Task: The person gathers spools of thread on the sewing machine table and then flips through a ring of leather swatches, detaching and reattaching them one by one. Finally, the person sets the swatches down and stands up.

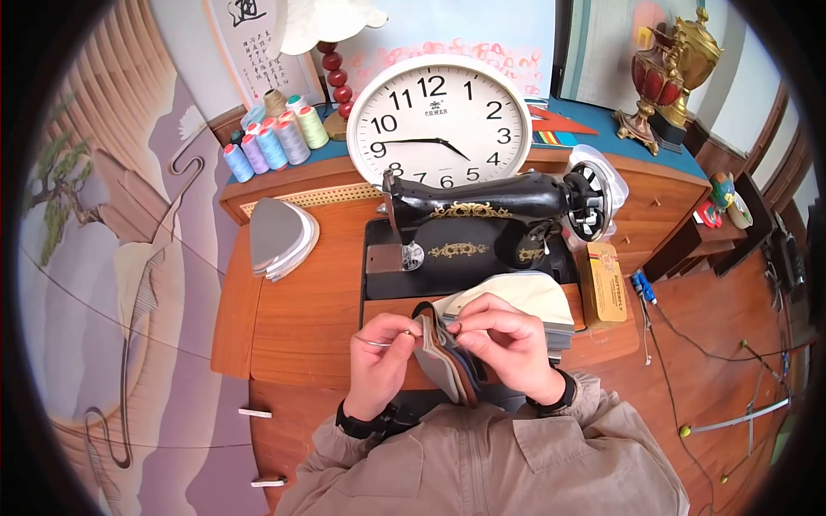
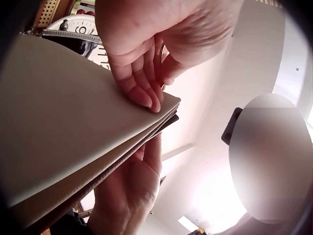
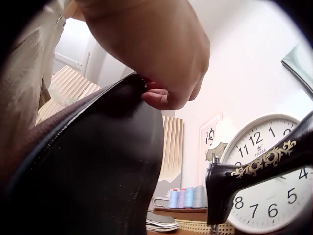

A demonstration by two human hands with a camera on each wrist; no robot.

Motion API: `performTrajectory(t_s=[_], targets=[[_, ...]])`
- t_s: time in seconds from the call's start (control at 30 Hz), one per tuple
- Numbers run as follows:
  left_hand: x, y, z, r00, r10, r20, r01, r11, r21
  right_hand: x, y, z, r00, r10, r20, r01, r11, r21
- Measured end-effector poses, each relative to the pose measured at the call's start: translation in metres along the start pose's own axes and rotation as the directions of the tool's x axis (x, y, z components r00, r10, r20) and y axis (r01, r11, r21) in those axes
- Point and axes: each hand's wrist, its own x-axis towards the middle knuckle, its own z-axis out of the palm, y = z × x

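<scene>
Between my two hands stands a fanned bundle of leather-like swatches [image 1: 445, 368] in grey, brown and black. My left hand [image 1: 379, 359] pinches a thin curved metal ring [image 1: 372, 343] with its fingertips right at the bundle's upper corner. In the left wrist view, those fingers lie against the pale outer swatch [image 2: 63, 117] near its narrow end. From the other side, my right hand [image 1: 519, 351] grips the bundle's top between fingers and thumb. A dark swatch [image 3: 102, 156] fills much of the right wrist view, its tip under the right fingertips. The hands hide that tip.
A black sewing machine [image 1: 482, 202] stands behind the hands, before a large clock [image 1: 439, 112]. More swatches [image 1: 525, 297] lie beside the right hand, near a yellow box [image 1: 605, 282]. Grey swatches [image 1: 277, 232] lie at left, below thread spools [image 1: 271, 148]. Cables [image 1: 688, 348] trail at right.
</scene>
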Motion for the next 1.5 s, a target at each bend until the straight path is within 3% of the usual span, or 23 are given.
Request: performTrajectory(t_s=[0.13,0.23,0.33,0.4,0.47,0.53,0.6,0.67,0.7,0.73,0.8,0.87,0.93,1.07,1.13,1.17,1.23,1.3,1.4,1.5], targets=[[0.001,0.003,0.003,1.0,-0.003,0.027,0.004,1.0,-0.027,0.0,0.002,0.002,1.0,-0.023,0.004,0.023,0.999,-0.024],[0.001,0.006,0.001,0.998,0.003,0.061,-0.009,0.994,0.111,0.001,0.002,0.004,0.995,-0.082,-0.055,0.079,0.995,-0.06],[0.003,0.014,0.015,0.986,-0.036,0.161,0.013,0.989,0.145,-0.004,-0.012,0.0,0.988,-0.114,-0.105,0.096,0.982,-0.165],[0.003,0.013,0.019,0.974,0.038,0.222,-0.081,0.979,0.188,-0.005,-0.029,-0.005,0.965,-0.248,-0.08,0.205,0.91,-0.36],[0.001,0.012,0.019,0.972,0.038,0.232,-0.073,0.987,0.145,-0.008,-0.035,-0.003,0.969,-0.243,-0.052,0.209,0.908,-0.362],[0.001,0.009,0.014,0.969,0.042,0.242,-0.068,0.993,0.1,-0.007,-0.034,0.002,0.985,-0.162,-0.061,0.148,0.97,-0.191],[0.002,0.007,0.004,0.957,0.029,0.287,-0.066,0.99,0.121,-0.007,-0.025,-0.001,0.989,-0.135,-0.059,0.12,0.969,-0.216],[0.003,0.005,0.007,0.952,0.082,0.294,-0.122,0.985,0.123,-0.009,-0.022,-0.004,0.998,-0.059,-0.017,0.057,0.992,-0.111],[0.002,0.003,0.01,0.946,0.129,0.297,-0.173,0.977,0.125,-0.012,-0.02,-0.002,0.999,0.019,-0.027,-0.017,0.998,0.067],[0.003,0.004,0.014,0.947,0.128,0.296,-0.171,0.978,0.123,-0.013,-0.018,0.0,0.999,0.021,-0.027,-0.019,0.998,0.066],[0.009,0.008,0.024,0.927,0.2,0.316,-0.28,0.932,0.229,-0.012,-0.016,0.007,0.988,0.139,-0.063,-0.11,0.938,0.33],[0.005,0.006,0.022,0.909,0.184,0.374,-0.286,0.929,0.237,-0.012,-0.013,0.01,0.985,0.156,-0.068,-0.124,0.931,0.344],[0.001,0.004,0.013,0.886,0.081,0.456,-0.273,0.887,0.372,-0.011,-0.013,0.012,0.969,0.237,-0.069,-0.198,0.915,0.351],[-0.005,0.008,0.001,0.908,0.082,0.41,-0.25,0.892,0.377,-0.009,-0.012,0.013,0.965,0.257,-0.044,-0.232,0.923,0.308],[-0.006,0.012,-0.001,0.921,0.096,0.377,-0.237,0.908,0.347,-0.005,-0.012,0.016,0.993,0.098,-0.066,-0.09,0.989,0.115],[-0.006,0.014,-0.001,0.915,0.066,0.399,-0.201,0.93,0.309,-0.006,-0.012,0.017,0.993,0.101,-0.064,-0.093,0.989,0.112],[-0.004,0.019,-0.004,0.906,0.038,0.421,-0.164,0.949,0.269,-0.007,-0.01,0.021,0.98,0.19,-0.057,-0.175,0.964,0.202],[-0.001,0.024,-0.01,0.852,-0.03,0.523,-0.139,0.95,0.281,-0.004,-0.011,0.022,0.974,0.224,-0.044,-0.21,0.952,0.223],[-0.003,0.022,-0.021,0.847,-0.087,0.525,-0.028,0.978,0.207,-0.003,-0.01,0.022,0.963,0.27,-0.024,-0.257,0.935,0.243],[-0.006,0.025,-0.016,0.867,-0.089,0.49,-0.035,0.971,0.238,0.001,-0.006,0.025,0.951,0.309,-0.03,-0.287,0.91,0.299]])
